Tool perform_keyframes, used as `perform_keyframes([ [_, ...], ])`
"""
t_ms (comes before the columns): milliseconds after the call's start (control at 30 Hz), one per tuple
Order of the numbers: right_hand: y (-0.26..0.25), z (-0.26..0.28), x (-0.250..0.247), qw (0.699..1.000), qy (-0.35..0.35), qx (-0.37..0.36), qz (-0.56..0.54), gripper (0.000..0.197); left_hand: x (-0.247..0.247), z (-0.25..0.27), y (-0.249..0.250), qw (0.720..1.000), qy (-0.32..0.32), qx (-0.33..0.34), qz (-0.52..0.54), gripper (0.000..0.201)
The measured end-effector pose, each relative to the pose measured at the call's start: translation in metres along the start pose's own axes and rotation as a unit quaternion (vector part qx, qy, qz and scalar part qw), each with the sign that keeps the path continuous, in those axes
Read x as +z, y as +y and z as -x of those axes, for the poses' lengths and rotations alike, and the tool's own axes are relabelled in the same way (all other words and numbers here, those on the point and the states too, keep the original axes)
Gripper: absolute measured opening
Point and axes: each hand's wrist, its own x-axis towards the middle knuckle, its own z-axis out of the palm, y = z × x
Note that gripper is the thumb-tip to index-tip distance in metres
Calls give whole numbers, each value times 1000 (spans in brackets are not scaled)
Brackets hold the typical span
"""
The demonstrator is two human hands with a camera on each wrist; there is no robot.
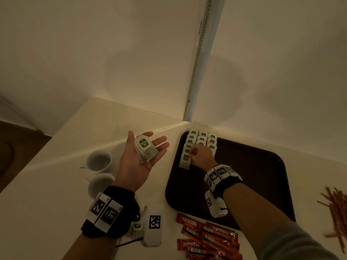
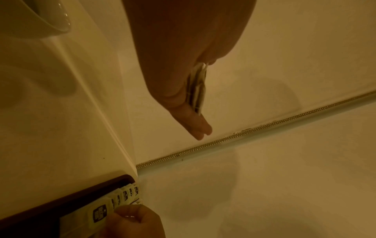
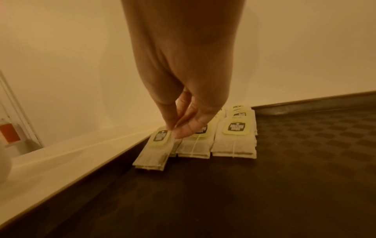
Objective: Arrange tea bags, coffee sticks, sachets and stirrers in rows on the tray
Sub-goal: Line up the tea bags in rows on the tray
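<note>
A dark brown tray [image 1: 253, 184] lies on the cream counter. Three rows of tea bags [image 1: 202, 140] with pale green tags fill its far left corner. My right hand [image 1: 201, 156] pinches the nearest tea bag [image 3: 156, 148] of the left row by its tag, with the bag lying on the tray [image 3: 244, 193]. My left hand [image 1: 142, 158] is held palm up to the left of the tray, fingers straight, carrying a small stack of tea bags [image 1: 145, 149], seen edge-on as tea bags [image 2: 197, 90] in the left wrist view.
Two white cups [image 1: 99, 160] stand left of my left hand. Red Nescafe coffee sticks [image 1: 208, 235] lie in a pile in front of the tray. Wooden stirrers [image 1: 336, 209] lie at the right edge. Walls meet in a corner behind the tray.
</note>
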Motion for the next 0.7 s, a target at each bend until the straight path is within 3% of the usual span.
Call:
perform_keyframes([
  [133,-22,7,-12,998,51,-22,-42,13,0,1,-1,997,-3,-30,-77,72],
  [233,-70,32,-34,968,77,-158,-178,10,3,2,-6,988,-3,-42,-147,78],
  [333,-112,60,-57,941,-2,-294,-166,17,16,5,-10,986,-2,-37,-165,72],
  [400,-125,67,-65,935,-23,-337,-106,21,26,8,-9,987,-14,-29,-157,66],
  [600,-136,73,-91,940,5,-320,-115,7,33,13,-2,986,-92,-9,-136,69],
  [700,-147,81,-109,935,32,-335,-116,5,35,16,-2,986,-102,41,-128,49],
])
